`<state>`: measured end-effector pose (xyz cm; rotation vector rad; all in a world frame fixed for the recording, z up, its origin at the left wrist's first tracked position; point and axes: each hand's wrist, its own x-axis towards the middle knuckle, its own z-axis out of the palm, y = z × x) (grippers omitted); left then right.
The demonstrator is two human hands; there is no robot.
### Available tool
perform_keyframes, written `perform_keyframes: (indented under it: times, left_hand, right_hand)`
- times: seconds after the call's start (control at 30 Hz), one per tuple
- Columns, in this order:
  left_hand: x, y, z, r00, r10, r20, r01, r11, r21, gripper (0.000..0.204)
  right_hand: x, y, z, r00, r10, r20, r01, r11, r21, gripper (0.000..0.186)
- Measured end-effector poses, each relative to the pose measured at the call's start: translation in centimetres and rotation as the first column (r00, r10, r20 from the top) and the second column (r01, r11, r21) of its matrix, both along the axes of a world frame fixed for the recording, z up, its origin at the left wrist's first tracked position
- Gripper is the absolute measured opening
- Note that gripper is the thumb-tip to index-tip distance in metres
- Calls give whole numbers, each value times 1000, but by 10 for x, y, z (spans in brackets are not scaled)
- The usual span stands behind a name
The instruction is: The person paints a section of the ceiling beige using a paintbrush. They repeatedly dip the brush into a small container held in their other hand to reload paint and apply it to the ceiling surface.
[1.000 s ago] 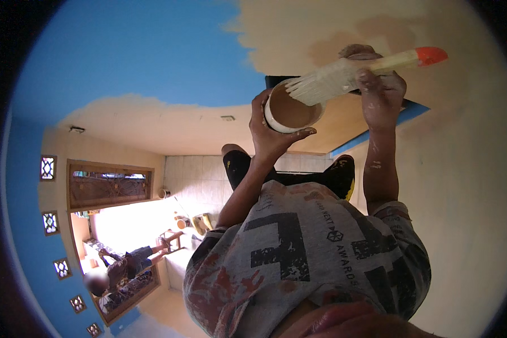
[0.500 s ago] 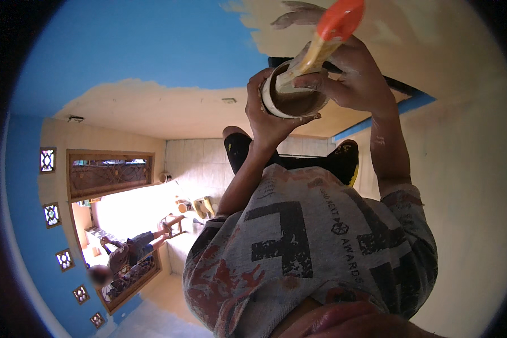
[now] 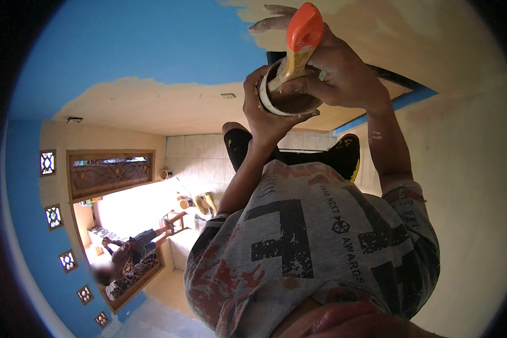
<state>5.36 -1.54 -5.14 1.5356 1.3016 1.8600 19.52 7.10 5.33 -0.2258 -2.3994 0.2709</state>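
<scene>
My left hand (image 3: 260,115) is wrapped round a small white pot (image 3: 266,101), fingers along its side and under it. The pot's inside and rim are smeared with brownish-tan paint. My right hand (image 3: 343,70) reaches over the pot's mouth and grips a paintbrush (image 3: 296,59) between thumb and fingers, with other fingers stretched out beyond. The brush's orange handle end (image 3: 305,28) points up, its lower part is paint-coated, and its bristles are hidden inside the pot. Paint stains show on my right fingers.
A part-painted wall, blue (image 3: 152,45) and peach (image 3: 152,104), rises ahead. At the lower left, another person (image 3: 132,250) is by a bright doorway, near a wooden stool (image 3: 176,221). Buckets (image 3: 186,203) and a yellow item (image 3: 206,203) lie on the tiled floor (image 3: 200,155).
The brush handle has swung left and stands more upright over the pot. My right hand has shifted left with it. The left hand and the pot have barely moved.
</scene>
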Motion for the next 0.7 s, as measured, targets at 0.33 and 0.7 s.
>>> perform_keyframes:
  times: [0.33, 0.7]
  left_hand:
    - [0, 3, -8, 1000, 24, -4, -24, 1000, 4, 100]
    - [1, 3, -15, 996, 70, -49, -73, 994, -78, 102]
  right_hand:
    - [1, 0, -2, 940, -100, -326, -36, 922, -386, 35]
    - [21, -10, -37, 673, -453, -585, -179, 668, -723, 24]
